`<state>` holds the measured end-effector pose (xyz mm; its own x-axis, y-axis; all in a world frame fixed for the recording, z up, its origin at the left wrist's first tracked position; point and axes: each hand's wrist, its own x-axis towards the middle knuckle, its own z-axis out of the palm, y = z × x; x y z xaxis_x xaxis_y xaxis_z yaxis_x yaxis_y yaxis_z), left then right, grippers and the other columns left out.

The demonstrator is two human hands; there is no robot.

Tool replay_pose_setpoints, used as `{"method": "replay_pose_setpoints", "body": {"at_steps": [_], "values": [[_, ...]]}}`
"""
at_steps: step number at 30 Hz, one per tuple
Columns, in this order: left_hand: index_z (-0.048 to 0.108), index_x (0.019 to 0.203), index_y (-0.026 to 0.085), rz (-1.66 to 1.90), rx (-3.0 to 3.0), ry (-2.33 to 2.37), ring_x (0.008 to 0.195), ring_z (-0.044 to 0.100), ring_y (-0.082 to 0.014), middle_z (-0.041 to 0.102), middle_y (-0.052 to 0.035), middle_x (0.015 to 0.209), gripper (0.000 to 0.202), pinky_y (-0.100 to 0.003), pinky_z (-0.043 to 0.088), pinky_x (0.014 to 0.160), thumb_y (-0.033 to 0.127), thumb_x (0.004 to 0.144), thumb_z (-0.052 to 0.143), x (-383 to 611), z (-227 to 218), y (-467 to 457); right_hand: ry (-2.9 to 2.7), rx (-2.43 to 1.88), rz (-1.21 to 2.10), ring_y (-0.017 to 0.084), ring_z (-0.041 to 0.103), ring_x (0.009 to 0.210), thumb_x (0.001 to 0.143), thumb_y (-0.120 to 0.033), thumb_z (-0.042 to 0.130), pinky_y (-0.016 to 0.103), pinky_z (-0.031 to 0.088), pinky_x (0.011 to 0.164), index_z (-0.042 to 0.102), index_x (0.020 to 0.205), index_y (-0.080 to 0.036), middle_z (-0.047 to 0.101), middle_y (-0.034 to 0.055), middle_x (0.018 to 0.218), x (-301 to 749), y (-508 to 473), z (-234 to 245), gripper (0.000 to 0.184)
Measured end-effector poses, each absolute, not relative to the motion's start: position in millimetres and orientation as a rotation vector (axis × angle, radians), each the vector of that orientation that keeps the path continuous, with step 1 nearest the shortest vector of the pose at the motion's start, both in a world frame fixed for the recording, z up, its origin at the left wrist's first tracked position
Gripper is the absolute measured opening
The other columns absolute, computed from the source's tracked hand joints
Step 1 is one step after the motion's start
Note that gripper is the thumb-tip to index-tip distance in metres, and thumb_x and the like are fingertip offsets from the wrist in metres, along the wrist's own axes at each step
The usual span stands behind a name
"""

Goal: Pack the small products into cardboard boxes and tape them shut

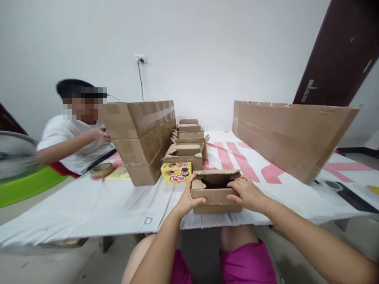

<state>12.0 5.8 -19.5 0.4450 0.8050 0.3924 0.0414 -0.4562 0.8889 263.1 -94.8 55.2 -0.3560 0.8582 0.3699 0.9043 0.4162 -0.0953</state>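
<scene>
A small open cardboard box point(215, 196) sits at the near edge of the table, its flaps up and its inside dark. My left hand point(187, 199) grips its left side, thumb over the front wall. My right hand point(246, 192) holds the right side, fingers curled over the rim. Just behind and to the left stands a small yellow printed carton point(176, 172). Behind that runs a row of several folded small cardboard boxes point(187, 142) toward the wall.
A large taped cardboard box point(142, 138) stands at left, and a long cardboard sheet point(290, 136) at right. A white cloth with pink print point(97, 205) covers the table. Another person point(72, 130) sits at far left near a tape roll point(101, 169). A second tape roll point(333, 184) lies at right.
</scene>
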Motion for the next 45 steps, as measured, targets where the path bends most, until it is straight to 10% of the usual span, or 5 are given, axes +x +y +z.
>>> {"method": "replay_pose_setpoints", "body": {"at_steps": [7,15,22,32,45], "values": [[0.028,0.140,0.021,1.071,1.942,0.764,0.143,0.016,-0.0367,0.016,-0.0190,0.154,0.108,-0.053,0.023,0.114,0.056,0.052,0.081,7.7,-18.1,5.9,-2.392,-1.543,-0.357,0.027,0.056,0.102,0.085,-0.058,0.054,0.053,0.030,0.099,0.066,0.100,-0.020,0.068,0.0089,0.095,267.6,-94.1,67.2,0.043],[0.016,0.147,0.023,1.059,2.033,0.804,0.143,0.018,-0.0341,0.018,-0.0159,0.155,0.116,-0.054,0.017,0.116,0.049,0.056,0.082,8.2,-14.4,1.6,-2.025,-1.642,-0.424,0.022,0.057,0.090,0.090,-0.019,0.044,0.036,0.046,0.081,0.068,0.098,-0.021,0.064,0.0082,0.096,300.2,-87.6,61.0,0.025],[0.012,0.149,0.024,1.048,2.124,0.826,0.144,0.017,-0.0352,0.020,-0.0159,0.154,0.117,-0.056,0.015,0.116,0.051,0.058,0.081,7.4,-11.4,2.9,-2.011,-1.684,-0.426,0.024,0.057,0.094,0.092,-0.026,0.043,0.040,0.047,0.083,0.069,0.100,-0.021,0.067,0.0089,0.096,316.4,-92.8,60.7,0.027],[0.012,0.150,0.025,1.071,2.089,0.858,0.144,0.015,-0.0361,0.019,-0.0158,0.155,0.119,-0.057,0.015,0.116,0.050,0.056,0.082,12.2,-13.9,2.2,-2.169,-1.939,-0.690,0.030,0.052,0.098,0.067,-0.037,0.078,0.040,0.043,0.078,0.064,0.104,-0.023,0.060,0.0107,0.103,276.1,-65.6,83.5,0.042],[0.012,0.150,0.024,1.100,2.066,0.816,0.144,0.013,-0.0368,0.018,-0.0167,0.154,0.123,-0.056,0.016,0.116,0.050,0.053,0.083,11.5,-15.7,0.1,-1.867,-2.009,-0.845,0.030,0.056,0.096,0.086,-0.023,0.047,0.041,0.040,0.079,0.055,0.119,-0.014,0.065,0.0151,0.103,299.6,-65.2,71.5,0.034]]}}
